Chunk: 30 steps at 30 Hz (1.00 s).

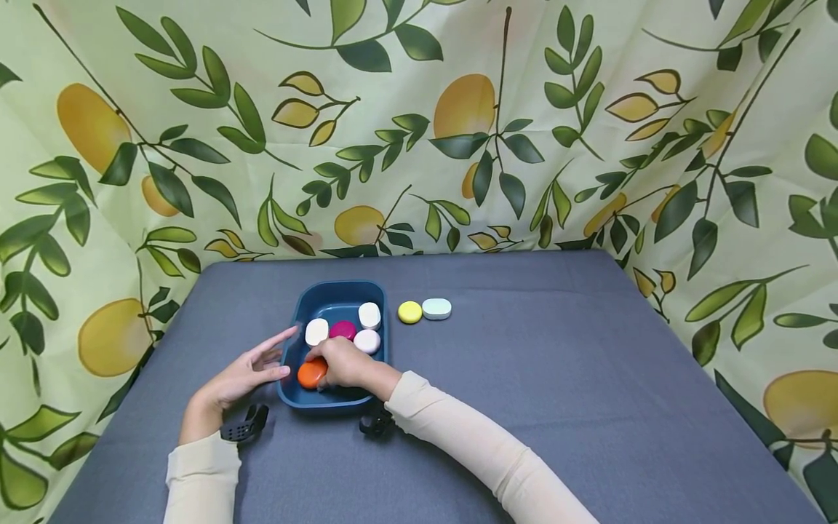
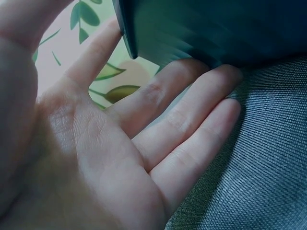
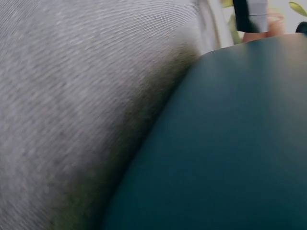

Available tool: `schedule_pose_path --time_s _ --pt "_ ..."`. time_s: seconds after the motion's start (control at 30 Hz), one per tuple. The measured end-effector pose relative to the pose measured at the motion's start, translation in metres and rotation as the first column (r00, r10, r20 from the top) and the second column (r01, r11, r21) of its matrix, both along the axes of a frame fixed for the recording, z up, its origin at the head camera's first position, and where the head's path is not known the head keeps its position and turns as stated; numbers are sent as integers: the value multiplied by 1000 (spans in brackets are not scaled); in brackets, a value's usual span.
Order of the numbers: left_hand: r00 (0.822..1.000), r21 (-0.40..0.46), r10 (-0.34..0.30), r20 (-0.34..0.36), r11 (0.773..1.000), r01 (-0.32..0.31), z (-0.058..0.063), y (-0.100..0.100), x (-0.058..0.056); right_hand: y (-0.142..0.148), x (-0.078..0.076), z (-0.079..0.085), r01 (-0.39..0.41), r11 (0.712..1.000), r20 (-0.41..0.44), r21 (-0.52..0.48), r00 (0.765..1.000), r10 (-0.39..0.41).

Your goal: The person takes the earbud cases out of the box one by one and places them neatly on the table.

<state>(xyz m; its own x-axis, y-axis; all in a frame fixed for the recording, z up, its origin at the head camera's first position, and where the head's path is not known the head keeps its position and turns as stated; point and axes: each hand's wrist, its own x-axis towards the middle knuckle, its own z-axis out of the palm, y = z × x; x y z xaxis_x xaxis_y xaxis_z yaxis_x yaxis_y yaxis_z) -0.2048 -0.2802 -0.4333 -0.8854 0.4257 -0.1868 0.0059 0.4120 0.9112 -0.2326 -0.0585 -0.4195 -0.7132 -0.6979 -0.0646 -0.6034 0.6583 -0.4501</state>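
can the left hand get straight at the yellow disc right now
Probably not: the tray stands between the left hand and the yellow disc, and the right hand, gripping the orange disc, reaches into that tray.

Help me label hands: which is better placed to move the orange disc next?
Probably the right hand: it grips the orange disc inside the tray, while the left hand is outside, beside it.

Round orange piece (image 1: 310,375), pinched, inside blue tray (image 1: 335,294), near front-left corner
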Motion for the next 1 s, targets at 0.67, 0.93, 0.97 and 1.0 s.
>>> schedule_pose_path --time_s 0.67,0.93,0.97,1.0 --pt "1000 21 -1 -29 1000 1 0 1 1 36 1 13 136 933 190 -334 979 -75" --pt "1000 19 -3 -29 1000 3 0 2 0 60 -1 18 211 854 227 -475 967 -113" --pt "1000 19 -2 -31 1000 3 0 1 1 64 -1 18 216 846 228 -488 967 -116" --pt "999 20 -2 -32 1000 3 0 1 1 67 -2 18 224 839 228 -495 966 -123"
